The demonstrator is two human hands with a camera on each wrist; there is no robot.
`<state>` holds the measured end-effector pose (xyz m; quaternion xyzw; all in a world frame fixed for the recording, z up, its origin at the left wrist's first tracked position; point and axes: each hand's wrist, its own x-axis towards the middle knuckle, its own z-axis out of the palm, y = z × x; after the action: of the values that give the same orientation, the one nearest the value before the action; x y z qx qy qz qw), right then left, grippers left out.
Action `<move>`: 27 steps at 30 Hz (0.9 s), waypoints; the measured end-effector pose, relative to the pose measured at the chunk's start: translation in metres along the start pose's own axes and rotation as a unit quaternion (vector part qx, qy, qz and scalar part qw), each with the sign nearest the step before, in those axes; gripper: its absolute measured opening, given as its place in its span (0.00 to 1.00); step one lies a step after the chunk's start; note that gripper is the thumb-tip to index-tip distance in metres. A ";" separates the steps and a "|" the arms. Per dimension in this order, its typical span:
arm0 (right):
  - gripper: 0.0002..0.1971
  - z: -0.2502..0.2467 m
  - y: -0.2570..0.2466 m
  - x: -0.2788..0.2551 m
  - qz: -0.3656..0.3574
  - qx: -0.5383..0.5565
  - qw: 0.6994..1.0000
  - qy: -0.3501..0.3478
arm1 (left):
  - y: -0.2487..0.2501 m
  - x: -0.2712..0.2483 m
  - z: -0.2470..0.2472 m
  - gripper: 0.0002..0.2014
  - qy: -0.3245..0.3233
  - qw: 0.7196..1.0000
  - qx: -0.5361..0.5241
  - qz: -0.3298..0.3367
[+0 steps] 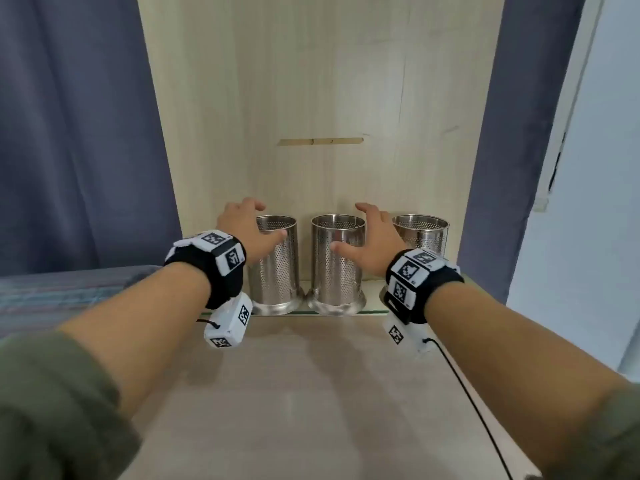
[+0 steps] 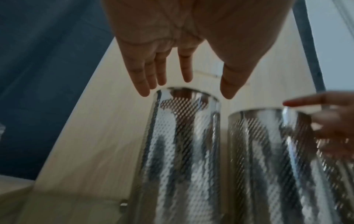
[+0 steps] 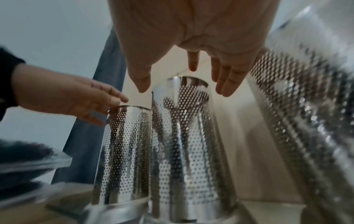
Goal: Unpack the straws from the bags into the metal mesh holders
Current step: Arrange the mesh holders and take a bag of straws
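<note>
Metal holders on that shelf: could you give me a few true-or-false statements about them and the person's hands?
1. Three metal holders stand in a row: left holder, middle holder, right holder. True.
2. Straws already fill the middle holder. False: it looks empty.
3. The left hand reaches for the left holder with spread fingers. True.
4. The right hand holds a bag of straws. False: it holds nothing and is open beside the middle holder.
5. One holder lies on its side. False: all stand upright.

Both forearms reach forward, bare below pushed-up green sleeves [image 1: 52,403], each wrist wrapped in a black band [image 1: 221,271] with white marker blocks. The left hand [image 1: 242,230] and the right hand [image 1: 374,237] have their fingers spread and nearly straight, thumbs apart, gripping nothing.
</note>
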<state>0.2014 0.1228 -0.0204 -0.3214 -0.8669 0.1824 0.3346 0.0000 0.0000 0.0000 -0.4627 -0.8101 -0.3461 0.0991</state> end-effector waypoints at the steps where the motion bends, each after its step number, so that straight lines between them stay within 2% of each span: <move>1: 0.49 0.006 -0.001 0.002 0.014 0.029 0.999 0.006 | -0.003 -0.001 0.005 0.37 -0.010 1.000 0.012 -0.002; 4: 0.54 0.021 -0.003 0.005 0.052 0.090 0.994 0.021 | -0.013 -0.002 0.023 0.48 -0.007 1.000 0.003 -0.025; 6: 0.56 0.031 0.000 0.008 0.064 0.122 0.990 0.036 | -0.017 -0.002 0.030 0.54 0.000 0.995 -0.082 -0.058; 8: 0.56 0.036 0.005 0.011 0.067 0.153 0.984 0.058 | -0.021 -0.001 0.033 0.57 0.001 0.985 -0.154 -0.081; 11: 0.53 0.042 0.008 0.010 0.072 0.170 0.979 0.084 | -0.025 -0.004 0.036 0.59 0.008 0.979 -0.185 -0.085; 15: 0.50 0.039 0.007 0.003 0.075 0.168 0.977 0.111 | -0.023 -0.020 0.026 0.59 0.039 0.977 -0.192 -0.083; 20: 0.46 0.027 -0.003 -0.022 0.012 0.161 0.976 0.146 | -0.027 -0.065 -0.003 0.53 0.108 0.974 -0.176 -0.092; 23: 0.43 0.019 -0.012 -0.040 -0.015 0.169 0.977 0.131 | -0.040 -0.094 -0.017 0.46 0.109 0.977 -0.159 -0.094; 27: 0.43 0.016 -0.021 -0.059 -0.022 0.182 0.979 0.091 | -0.062 -0.119 -0.023 0.42 0.085 0.983 -0.115 -0.118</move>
<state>0.2146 0.0663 -0.0480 -0.2514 -0.7921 0.2994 0.4687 0.0116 -0.1165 -0.0688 -0.3410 -0.8025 -0.4841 0.0726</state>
